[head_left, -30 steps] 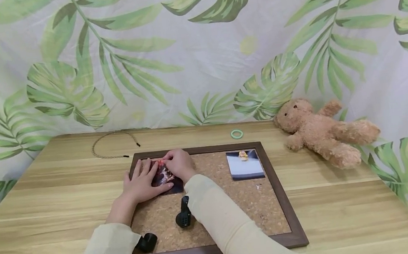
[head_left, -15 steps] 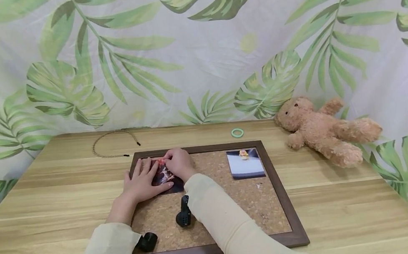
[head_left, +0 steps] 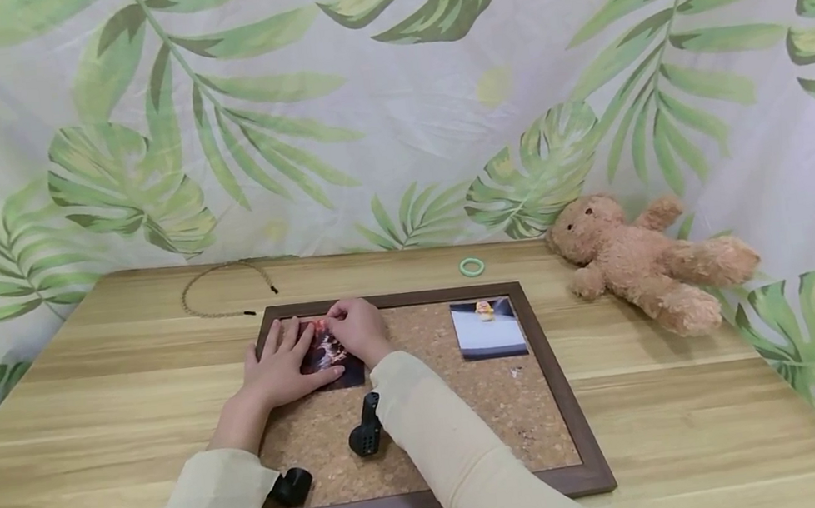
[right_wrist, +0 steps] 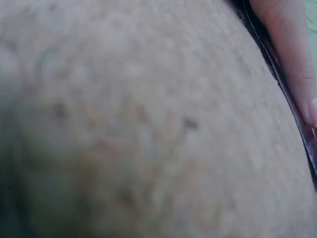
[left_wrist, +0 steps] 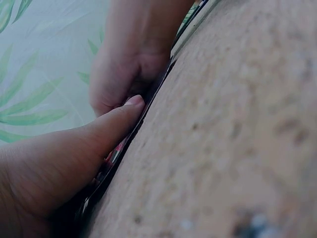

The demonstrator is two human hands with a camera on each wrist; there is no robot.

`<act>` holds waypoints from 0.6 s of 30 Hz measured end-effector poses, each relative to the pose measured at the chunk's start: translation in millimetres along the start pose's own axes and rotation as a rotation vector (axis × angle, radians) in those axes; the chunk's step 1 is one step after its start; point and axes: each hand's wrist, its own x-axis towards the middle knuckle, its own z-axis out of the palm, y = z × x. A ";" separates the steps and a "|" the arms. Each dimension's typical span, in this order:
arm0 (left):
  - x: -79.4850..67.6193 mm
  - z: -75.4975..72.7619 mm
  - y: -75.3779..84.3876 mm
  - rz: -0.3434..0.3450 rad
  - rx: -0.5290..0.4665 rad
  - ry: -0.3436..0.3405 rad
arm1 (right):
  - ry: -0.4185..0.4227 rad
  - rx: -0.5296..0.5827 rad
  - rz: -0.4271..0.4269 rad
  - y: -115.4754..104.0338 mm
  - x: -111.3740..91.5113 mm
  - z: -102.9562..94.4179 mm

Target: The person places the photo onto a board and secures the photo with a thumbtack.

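Observation:
A dark photo with reddish parts lies at the upper left of a framed cork board. My left hand rests on its left side with fingers spread; the thumb presses near its lower edge. My right hand has its fingers curled, thumb and forefinger pinched together at the photo's top edge. Whatever small thing they pinch is hidden by the fingers. A second photo, pale with a dark top, lies at the board's upper right, with a small yellow-and-pink figure at its top.
Black wrist devices show under my left sleeve and beside my right cuff. Behind the board lie a thin chain and a green ring. A brown teddy bear leans at the right, against the leaf-patterned cloth.

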 end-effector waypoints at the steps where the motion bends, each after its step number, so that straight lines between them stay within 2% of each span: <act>1: 0.1 0.2 -0.1 0.001 0.001 0.000 | 0.002 0.005 0.009 0.1 -0.2 -0.3; 7: 1.4 1.5 0.4 0.004 0.002 -0.001 | -0.014 -0.075 -0.006 -0.9 1.4 -1.1; 12: 2.4 1.4 -1.4 0.007 0.005 -0.001 | -0.055 -0.137 0.014 -8.6 2.3 -4.0; 15: 3.1 3.4 -2.4 0.009 -0.001 0.002 | -0.079 -0.141 0.015 -8.5 2.6 -5.6; 18: 3.0 6.1 -4.2 0.005 -0.004 0.006 | -0.099 -0.094 -0.016 -4.5 3.4 -5.6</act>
